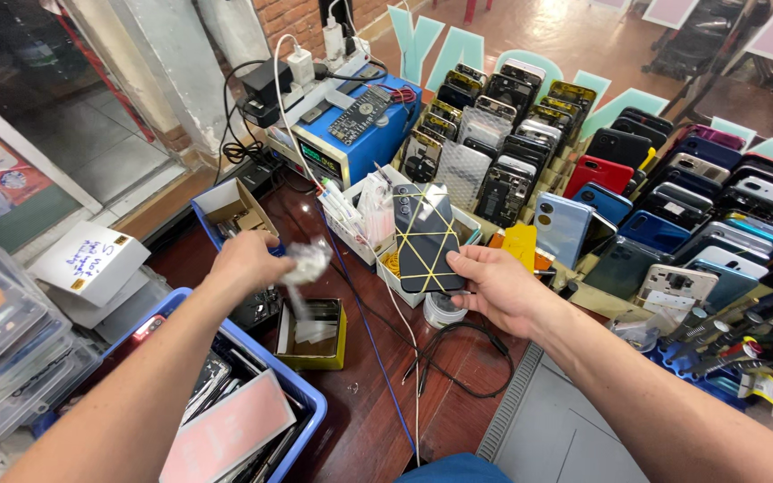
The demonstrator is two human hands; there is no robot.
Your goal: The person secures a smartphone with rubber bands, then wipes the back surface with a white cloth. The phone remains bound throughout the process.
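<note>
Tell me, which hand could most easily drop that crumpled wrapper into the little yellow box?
Probably the left hand: it holds the crumpled wrapper right above the yellow box, while the right hand grips the phone.

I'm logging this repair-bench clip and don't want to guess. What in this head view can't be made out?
- Pale thing in the left hand: motion-blurred, its kind unclear.
- Front of the dark phone in the right hand: faces away, crossed by yellow rubber bands.
- Contents of the blue bin: covered by the left forearm and a pink sheet.
- Small yellow box: insides blurred and shadowed.
- Tools at the right edge: cut off by the frame.
</note>
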